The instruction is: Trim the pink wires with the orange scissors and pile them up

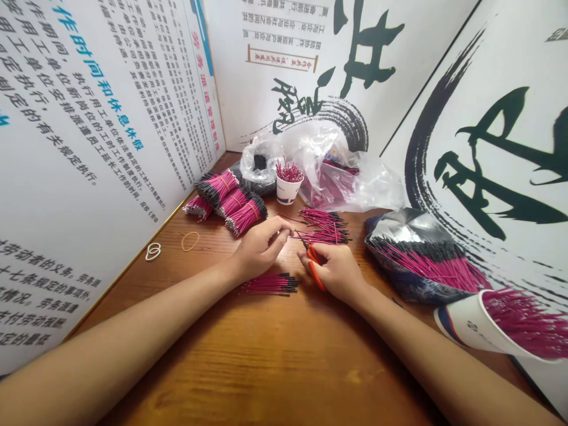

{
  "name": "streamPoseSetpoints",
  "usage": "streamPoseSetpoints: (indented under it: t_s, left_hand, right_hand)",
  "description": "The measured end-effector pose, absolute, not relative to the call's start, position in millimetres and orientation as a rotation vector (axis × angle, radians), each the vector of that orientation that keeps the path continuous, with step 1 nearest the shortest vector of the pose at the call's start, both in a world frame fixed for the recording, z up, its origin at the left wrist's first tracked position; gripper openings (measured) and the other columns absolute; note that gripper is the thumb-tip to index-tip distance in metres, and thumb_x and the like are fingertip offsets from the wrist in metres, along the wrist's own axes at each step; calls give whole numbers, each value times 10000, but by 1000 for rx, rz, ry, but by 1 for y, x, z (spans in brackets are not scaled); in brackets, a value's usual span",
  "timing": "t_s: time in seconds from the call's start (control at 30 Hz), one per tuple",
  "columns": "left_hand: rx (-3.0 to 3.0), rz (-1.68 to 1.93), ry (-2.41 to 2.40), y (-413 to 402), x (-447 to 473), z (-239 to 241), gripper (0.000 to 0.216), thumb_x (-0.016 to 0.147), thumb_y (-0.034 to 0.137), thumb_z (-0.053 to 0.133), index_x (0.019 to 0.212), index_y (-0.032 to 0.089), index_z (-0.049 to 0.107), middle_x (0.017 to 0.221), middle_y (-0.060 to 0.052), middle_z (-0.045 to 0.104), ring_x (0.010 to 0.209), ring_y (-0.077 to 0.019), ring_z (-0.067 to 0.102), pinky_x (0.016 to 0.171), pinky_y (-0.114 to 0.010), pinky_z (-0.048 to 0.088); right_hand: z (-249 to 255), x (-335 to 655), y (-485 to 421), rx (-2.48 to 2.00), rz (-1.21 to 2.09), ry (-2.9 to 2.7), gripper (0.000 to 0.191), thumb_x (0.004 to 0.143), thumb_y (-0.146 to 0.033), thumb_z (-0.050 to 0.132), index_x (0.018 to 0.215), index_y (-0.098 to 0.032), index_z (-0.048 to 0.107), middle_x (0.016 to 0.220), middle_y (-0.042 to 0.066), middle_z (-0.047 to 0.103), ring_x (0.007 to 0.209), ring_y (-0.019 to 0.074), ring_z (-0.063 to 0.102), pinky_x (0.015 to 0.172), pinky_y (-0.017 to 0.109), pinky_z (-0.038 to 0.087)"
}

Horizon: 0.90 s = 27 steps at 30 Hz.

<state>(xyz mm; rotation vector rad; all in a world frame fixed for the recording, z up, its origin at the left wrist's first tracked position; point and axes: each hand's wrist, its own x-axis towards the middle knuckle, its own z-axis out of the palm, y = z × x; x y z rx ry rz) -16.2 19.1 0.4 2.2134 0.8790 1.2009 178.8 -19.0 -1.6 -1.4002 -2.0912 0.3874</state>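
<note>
"What's nearest you?"

"The left forearm (146,337) and the right forearm (426,355), coming in from the lower corners over a wooden table (275,361)."

"And the left hand (260,248)?"

"At the centre, thumb and fingertips closed in a pinch. Whatever sits between them is too small to tell."

"The right hand (341,271)?"

"Just right of it, fingers curled around the orange handles of a tool (315,271). The tip reaches the left fingertips. I can't tell how far its blades are parted."

"Where are the wires?"

"Pink with black ends, mostly. The near pile (270,284) lies below the left hand, black ends to the right; the far pile (326,225) lies just beyond both hands."

"Anything upper left of those?"

"Banded bundles (244,216), stacked. Lower left of them, a yellow band (190,232) and a white band (153,251)."

"Behind?"

"An upright cup (288,192) full of wires, between a small bag (266,154) with black pieces and a big clear bag (377,183)."

"On the right?"

"A dark blue bag (399,281) full of wires, and at the right edge another cup (461,325), packed too. It slants in the frame; I can't tell whether it stands."
</note>
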Motion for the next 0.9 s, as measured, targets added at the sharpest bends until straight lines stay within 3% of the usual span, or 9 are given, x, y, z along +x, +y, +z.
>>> streamPoseSetpoints:
  t_s: [0.37,0.9]
  left_hand:
    - [2116,1232,896,17,-16,1,145,964,235,400,892,180,513,775,2,539,721,-126,505,672,-258,411]
    - [2142,1191,897,18,-17,-1,166,970,247,408,873,174,521,791,-2,556,736,-125,513,666,-253,400]
  right_hand:
    - [-5,179,-19,-1486,283,-2101,422,855,-390,554,524,-194,379,482,-31,430,480,98,312,501,258,199]
    - [-7,179,-19,-1474,232,-2112,419,858,-384,552,527,-192,381,478,-30,429,476,97,295,506,261,197]
